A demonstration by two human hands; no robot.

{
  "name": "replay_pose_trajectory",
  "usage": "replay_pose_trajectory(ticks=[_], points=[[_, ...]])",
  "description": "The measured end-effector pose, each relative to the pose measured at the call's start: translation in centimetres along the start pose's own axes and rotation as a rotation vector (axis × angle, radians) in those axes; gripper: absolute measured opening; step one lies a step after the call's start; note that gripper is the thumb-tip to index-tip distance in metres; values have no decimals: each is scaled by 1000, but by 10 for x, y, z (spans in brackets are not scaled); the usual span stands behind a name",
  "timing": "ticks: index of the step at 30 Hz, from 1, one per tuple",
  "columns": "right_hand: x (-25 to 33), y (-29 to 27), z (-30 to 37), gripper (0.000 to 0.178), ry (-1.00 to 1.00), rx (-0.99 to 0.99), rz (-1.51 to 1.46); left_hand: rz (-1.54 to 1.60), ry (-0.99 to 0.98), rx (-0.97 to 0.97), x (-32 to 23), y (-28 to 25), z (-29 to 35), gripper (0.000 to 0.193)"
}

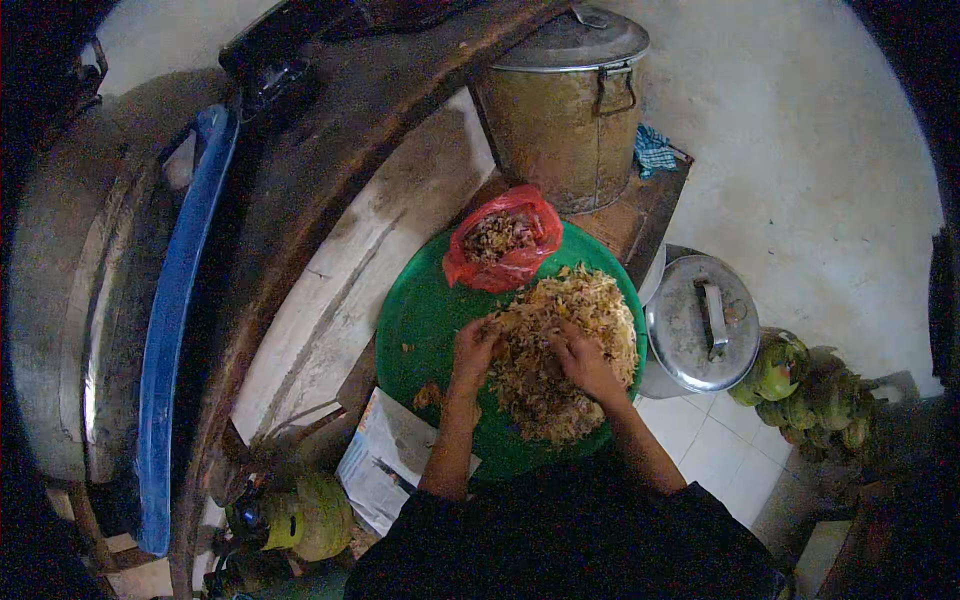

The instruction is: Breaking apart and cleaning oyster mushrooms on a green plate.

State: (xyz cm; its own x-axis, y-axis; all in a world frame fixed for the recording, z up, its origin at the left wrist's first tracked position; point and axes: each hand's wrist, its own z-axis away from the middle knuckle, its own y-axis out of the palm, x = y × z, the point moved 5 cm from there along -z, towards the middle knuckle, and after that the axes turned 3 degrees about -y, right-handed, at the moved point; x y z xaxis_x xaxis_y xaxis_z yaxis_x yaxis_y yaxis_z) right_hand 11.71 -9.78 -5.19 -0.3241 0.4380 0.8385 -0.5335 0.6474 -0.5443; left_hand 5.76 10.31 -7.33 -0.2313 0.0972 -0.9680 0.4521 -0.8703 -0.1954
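A heap of pale, stringy shredded food with orange and brown bits (560,300) lies on a round green tray (410,300). My left hand (474,352) is at the heap's left edge, its fingers curled together; what they hold is too small to make out. Over the middle of the heap, my right hand (580,362) has its fingers bent and pressed in among the shreds, so their tips are partly hidden. An open red plastic bag (541,228) with brownish chopped bits inside sits at the tray's far side. A few orange-brown scraps (430,396) lie near my left wrist.
A tall lidded metal pot (560,130) stands beyond the tray, with a checked cloth (655,152) beside it. To the right is another lidded pot (690,330), then green gas cylinders (780,368). Printed paper (385,455) lies by the tray; a blue plastic rim (175,330) is at left.
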Motion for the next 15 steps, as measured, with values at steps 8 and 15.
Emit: replay_pose_trajectory(ticks=[8, 15], points=[[34, 9, 1, 43, -95, 120, -126, 627, -229, 150, -34, 36, 39, 34], [8, 7, 5, 36, -394, -292, 42, -112, 138, 29, -72, 42, 47, 27]])
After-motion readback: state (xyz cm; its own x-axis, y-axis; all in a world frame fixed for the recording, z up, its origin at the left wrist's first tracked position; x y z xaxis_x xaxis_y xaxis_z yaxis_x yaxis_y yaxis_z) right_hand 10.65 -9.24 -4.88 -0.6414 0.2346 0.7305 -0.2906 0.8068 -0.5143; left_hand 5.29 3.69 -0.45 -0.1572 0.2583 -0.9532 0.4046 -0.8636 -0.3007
